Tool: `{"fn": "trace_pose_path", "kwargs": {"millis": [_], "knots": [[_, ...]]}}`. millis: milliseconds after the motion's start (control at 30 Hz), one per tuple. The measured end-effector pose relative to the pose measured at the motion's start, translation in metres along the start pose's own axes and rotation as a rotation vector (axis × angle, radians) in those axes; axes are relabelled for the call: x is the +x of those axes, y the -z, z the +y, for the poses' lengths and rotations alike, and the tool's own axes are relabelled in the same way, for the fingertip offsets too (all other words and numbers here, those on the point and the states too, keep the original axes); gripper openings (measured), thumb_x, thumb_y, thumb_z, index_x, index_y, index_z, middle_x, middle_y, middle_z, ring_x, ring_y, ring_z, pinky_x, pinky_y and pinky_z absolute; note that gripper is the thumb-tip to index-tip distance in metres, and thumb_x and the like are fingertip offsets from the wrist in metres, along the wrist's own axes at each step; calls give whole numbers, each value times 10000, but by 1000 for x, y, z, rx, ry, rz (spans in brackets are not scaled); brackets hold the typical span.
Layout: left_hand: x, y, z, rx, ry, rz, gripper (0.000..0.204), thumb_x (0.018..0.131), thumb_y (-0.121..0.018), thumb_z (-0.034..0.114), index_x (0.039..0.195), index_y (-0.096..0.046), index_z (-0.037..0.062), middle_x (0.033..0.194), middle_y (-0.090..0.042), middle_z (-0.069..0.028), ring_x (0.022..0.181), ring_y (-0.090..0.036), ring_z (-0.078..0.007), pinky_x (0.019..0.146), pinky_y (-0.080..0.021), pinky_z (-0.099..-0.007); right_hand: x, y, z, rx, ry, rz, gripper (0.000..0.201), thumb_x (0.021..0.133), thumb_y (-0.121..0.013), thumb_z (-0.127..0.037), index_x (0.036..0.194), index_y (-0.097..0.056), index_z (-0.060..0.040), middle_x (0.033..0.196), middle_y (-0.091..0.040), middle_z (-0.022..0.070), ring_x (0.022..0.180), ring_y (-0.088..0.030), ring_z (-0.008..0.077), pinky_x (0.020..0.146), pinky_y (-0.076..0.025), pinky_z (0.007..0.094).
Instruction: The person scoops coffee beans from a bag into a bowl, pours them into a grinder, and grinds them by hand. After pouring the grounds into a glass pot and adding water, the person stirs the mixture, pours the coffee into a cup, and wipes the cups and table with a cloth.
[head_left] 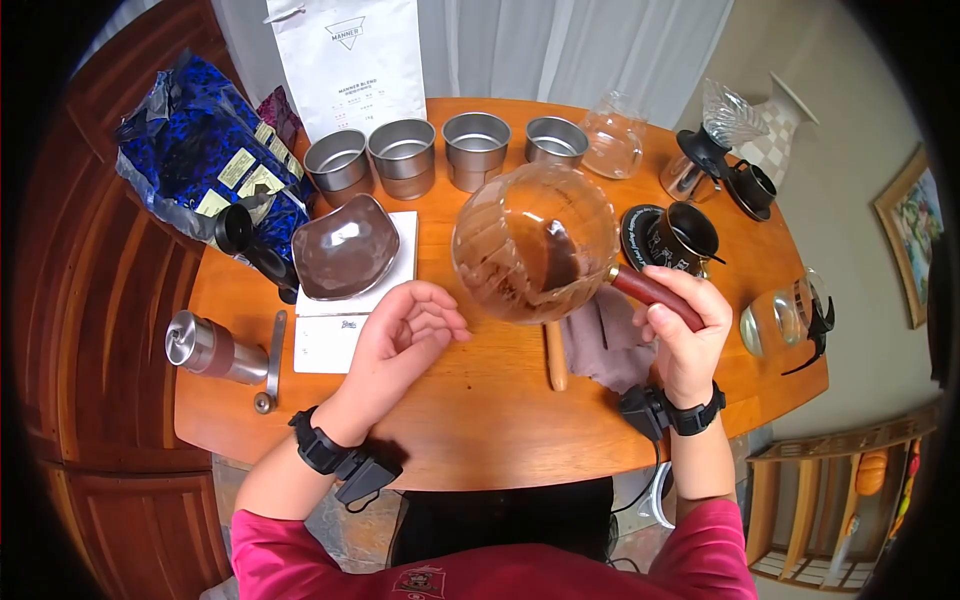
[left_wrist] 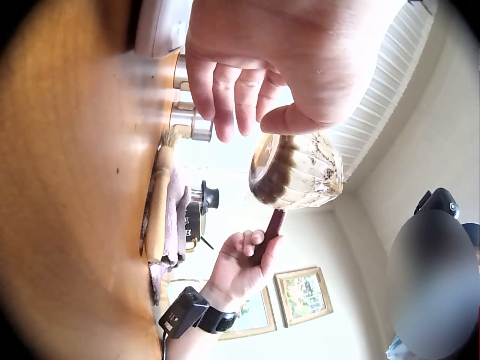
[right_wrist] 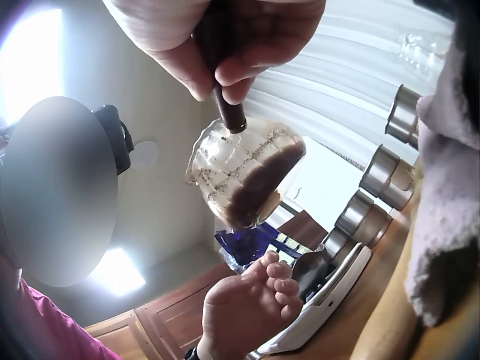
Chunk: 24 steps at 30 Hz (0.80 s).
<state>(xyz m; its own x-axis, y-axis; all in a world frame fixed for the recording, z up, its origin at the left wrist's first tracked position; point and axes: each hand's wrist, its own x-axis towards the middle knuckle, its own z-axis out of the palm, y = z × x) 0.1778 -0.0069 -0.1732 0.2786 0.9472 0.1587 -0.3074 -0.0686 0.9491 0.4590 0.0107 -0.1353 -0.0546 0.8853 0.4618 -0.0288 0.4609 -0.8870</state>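
My right hand [head_left: 690, 325] grips the dark red wooden handle [head_left: 652, 295] of a ribbed clear glass pot [head_left: 490, 235], held up above the table. Dark brown contents [right_wrist: 262, 176] lie along one side of the glass, and brown specks cling to its wall. To the pot's left, my left hand [head_left: 405, 330] is raised with loosely bent fingers and nothing in them. Behind that hand, a glossy brown dish [head_left: 345, 248] sits on a white scale [head_left: 325, 345]. Under the pot, a wooden-handled brush [left_wrist: 159, 199] lies beside a greyish-purple cloth [head_left: 610, 345].
Several metal cups [head_left: 402, 155] line the back before a white bag [head_left: 350, 60]. A steel hand grinder [head_left: 215, 345] lies at left near a blue bag [head_left: 215, 140]. Right stand a black cup [head_left: 690, 232], a glass dripper [head_left: 733, 115] and a glass kettle [head_left: 775, 322].
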Motion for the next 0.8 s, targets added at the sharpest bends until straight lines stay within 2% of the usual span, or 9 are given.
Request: {"fn": "trace_pose_path", "kwargs": {"millis": [167, 267, 367, 467, 500, 633, 733, 800], "knots": [[0, -2, 0, 6, 4, 3, 289, 827, -461, -98, 1094, -443, 13, 974, -542, -56, 918, -553, -127, 828, -429, -235, 0, 3, 5, -116, 33, -59, 306, 729, -669, -69, 1003, -614, 55, 846, -631, 128, 583, -583, 123, 482, -442, 192], [-1, -2, -1, 3, -18, 13, 312, 831, -467, -94, 1122, -430, 12, 991, -537, -54, 928, -544, -123, 838, -421, -234, 0, -4, 0, -62, 8, -79, 307, 723, -675, -74, 994, -616, 58, 836, -632, 126, 577, -583, 121, 483, -443, 192], [-1, -4, -1, 5, -39, 13, 355, 835, -474, -90, 1169, -407, 9, 1010, -530, -52, 947, -531, -121, 851, -411, -234, 0, -2, 1, -158, 10, -127, 271, 711, -707, -34, 967, -653, 33, 825, -648, 87, 646, -603, 105, 592, -476, 203], [0, -3, 1, 2, -52, 2, 410, 842, -481, -79, 1229, -375, 5, 1033, -521, -54, 959, -524, -124, 861, -406, -238, -1, -5, -6, -113, -39, -65, 289, 699, -718, -46, 973, -657, 24, 818, -650, 82, 665, -597, 99, 611, -467, 202], [0, -3, 1, 5, -65, 13, 426, 847, -482, -72, 1248, -362, 4, 1041, -517, -57, 957, -525, -128, 862, -407, -241, -1, 0, -6, -32, -79, -92, 294, 695, -723, -47, 974, -659, 18, 815, -651, 76, 676, -588, 94, 628, -457, 206], [1, -5, 4, -43, -95, 42, 476, 868, -482, -30, 1311, -311, 13, 1106, -490, -76, 960, -530, -145, 866, -414, -266, -1, -1, 0, -123, 20, -120, 286, 697, -723, -50, 968, -659, 17, 848, -657, 85, 698, -589, 102, 652, -458, 213], [-1, -2, 0, -21, -109, 16, 494, 880, -474, -2, 1335, -284, 26, 1165, -468, -95, 987, -524, -154, 870, -420, -288, -2, -5, -3, -99, -5, -15, 279, 696, -724, -51, 960, -663, 14, 865, -658, 93, 717, -588, 105, 666, -455, 213], [-1, 0, 3, 12, -84, -4, 502, 883, -473, 5, 1342, -271, 33, 1192, -457, -105, 994, -525, -162, 875, -420, -292, 0, -3, -4, -106, -14, -16, 270, 698, -719, -41, 955, -663, 21, 848, -654, 91, 704, -590, 108, 651, -458, 214]]}}
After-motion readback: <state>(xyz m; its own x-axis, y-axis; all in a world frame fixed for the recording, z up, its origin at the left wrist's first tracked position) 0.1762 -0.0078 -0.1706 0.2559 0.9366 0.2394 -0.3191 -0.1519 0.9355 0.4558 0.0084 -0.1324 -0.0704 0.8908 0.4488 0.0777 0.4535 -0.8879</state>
